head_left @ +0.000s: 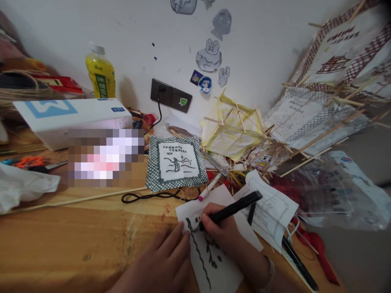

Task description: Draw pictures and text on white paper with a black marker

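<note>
A black marker pen [236, 204] is gripped in my right hand [224, 230], its tip down on a white sheet of paper [200, 266]. Dark wavy lines and leaf-like marks run along that sheet. My left hand [171, 252] lies flat with fingers stretched out, fingertips at the sheet's left edge. Just beyond the sheet is a finished-looking drawing [179, 162] with a green crosshatched border. To the right, a pencil-sketched paper [269, 207] overlaps the desk clutter.
Stick-and-paper lantern frames [233, 126] crowd the back right, beside plastic packaging [345, 191]. A black cord [152, 196] and a thin wooden stick [85, 199] lie across the table. At back left stand a white box [73, 118] and a yellow drink bottle [100, 73]. Orange-handled scissors [32, 162] lie left.
</note>
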`<state>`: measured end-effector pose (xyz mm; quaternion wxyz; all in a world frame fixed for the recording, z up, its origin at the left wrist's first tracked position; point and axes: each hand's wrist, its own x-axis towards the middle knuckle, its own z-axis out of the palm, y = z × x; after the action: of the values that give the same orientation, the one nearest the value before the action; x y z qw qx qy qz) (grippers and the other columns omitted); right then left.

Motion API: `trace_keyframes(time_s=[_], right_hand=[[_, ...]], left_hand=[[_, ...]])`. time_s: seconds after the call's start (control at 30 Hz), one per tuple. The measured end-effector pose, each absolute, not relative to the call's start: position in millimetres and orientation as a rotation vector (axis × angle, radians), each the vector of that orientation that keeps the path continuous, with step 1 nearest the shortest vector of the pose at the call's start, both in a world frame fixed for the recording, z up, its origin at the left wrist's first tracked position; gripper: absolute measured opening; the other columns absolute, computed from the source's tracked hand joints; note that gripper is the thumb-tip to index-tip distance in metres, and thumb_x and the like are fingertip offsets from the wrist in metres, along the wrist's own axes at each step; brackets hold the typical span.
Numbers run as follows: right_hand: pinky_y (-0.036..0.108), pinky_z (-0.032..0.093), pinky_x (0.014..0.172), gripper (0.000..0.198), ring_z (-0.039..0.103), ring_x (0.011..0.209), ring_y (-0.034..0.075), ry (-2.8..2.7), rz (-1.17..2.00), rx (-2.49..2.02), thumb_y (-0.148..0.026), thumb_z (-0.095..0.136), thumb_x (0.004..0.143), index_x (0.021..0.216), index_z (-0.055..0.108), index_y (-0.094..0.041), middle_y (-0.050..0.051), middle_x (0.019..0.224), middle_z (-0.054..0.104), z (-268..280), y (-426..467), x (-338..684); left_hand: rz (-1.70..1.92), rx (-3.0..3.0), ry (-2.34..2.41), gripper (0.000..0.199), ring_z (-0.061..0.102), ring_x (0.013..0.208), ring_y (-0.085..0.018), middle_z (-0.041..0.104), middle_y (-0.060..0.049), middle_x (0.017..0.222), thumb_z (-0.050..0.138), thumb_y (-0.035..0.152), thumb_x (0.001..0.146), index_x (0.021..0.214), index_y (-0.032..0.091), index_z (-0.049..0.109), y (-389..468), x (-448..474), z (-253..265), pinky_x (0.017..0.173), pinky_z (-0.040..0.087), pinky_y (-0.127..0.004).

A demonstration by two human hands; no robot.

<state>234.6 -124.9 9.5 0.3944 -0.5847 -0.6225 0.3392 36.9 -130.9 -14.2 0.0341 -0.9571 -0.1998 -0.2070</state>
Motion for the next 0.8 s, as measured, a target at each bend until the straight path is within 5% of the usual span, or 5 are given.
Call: trace_keyframes(time_s=[0.27, 0.47, 0.8], right_hand=[[0.023, 0.037, 0.047, 0.020, 0.044, 0.050, 0.012, -1.476, 0.837, -1.497, -0.034, 0.051, 0.072, 0.058, 0.050, -0.020, -0.002, 0.054, 0.047, -1.8, -127.3, 240.6], [0.022, 0.036, 0.046, 0.018, 0.043, 0.048, 0.011, -1.613, 0.802, -1.435, -0.029, 0.051, 0.075, 0.060, 0.050, -0.020, -0.003, 0.053, 0.048, 1.9, -126.2, 236.6], [0.022, 0.036, 0.049, 0.020, 0.043, 0.049, 0.011, -1.680, 0.729, -1.418, -0.027, 0.052, 0.077, 0.059, 0.048, -0.020, -0.004, 0.052, 0.048, 5.2, -124.8, 234.6]], left_hand=[[-0.597, -3.030, -0.696, 0.046, 0.046, 0.124, -0.034, 0.058, -0.011, 0.131, 0.047, 0.045, 0.092, 0.129, 0.019, 0.057, -131.0, 37.6, -28.7, 0.098, 0.041, -0.049], [-0.505, -3.047, -0.857, 0.043, 0.042, 0.129, -0.030, 0.054, -0.008, 0.136, 0.040, 0.041, 0.096, 0.128, 0.019, 0.058, -136.8, 35.6, -17.7, 0.104, 0.037, -0.046], [-0.472, -3.070, -0.760, 0.056, 0.037, 0.130, -0.037, 0.050, -0.015, 0.138, 0.048, 0.050, 0.088, 0.130, 0.014, 0.055, -132.6, 37.7, -34.1, 0.104, 0.035, -0.053]])
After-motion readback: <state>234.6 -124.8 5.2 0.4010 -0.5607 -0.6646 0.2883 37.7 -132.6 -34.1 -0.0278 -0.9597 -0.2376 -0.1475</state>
